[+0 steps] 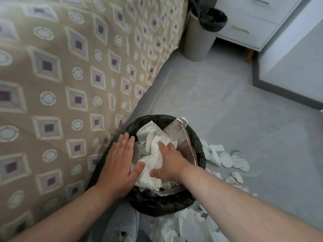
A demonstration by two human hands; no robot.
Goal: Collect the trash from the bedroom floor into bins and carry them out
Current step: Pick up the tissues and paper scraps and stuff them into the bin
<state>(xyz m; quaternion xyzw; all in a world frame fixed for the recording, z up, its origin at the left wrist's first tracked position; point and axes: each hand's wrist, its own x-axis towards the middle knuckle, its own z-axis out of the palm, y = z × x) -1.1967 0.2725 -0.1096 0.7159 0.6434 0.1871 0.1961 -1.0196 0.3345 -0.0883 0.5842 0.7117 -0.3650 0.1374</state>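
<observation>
Closest to me, at the bottom of the view, a knee in faded jeans (122, 224) shows below the bin, and crumpled white paper (183, 226) lies on the floor just beside it to the right.

Both my forearms reach forward into the near bin (157, 205), which is lined with a black bag and stands tight against the side of the bed. The left hand (118, 165) is flat with its fingers straight and together, lying across the left rim and the edge of the load, with its thumb on the white stuff. The right hand (170, 163) is spread out too, palm down, pressing on a mound of white tissue (153, 151) that fills the bin to the brim. Neither hand grips anything.

A silver foil bag (181, 135) stands tilted along the far right side of the bin and pokes above the rim.

On the grey floor (218, 105) just right of the bin lie torn white scraps (213, 151) and a few round white discs (234, 162), some with a dotted pattern, overlapping each other.

The bed cover (70, 84), beige with diamonds and circles, takes up the whole left side.

Far off, at the bed's corner, a second bin (197, 42), grey with a black liner, stands next to a white drawer cabinet (253, 23).
</observation>
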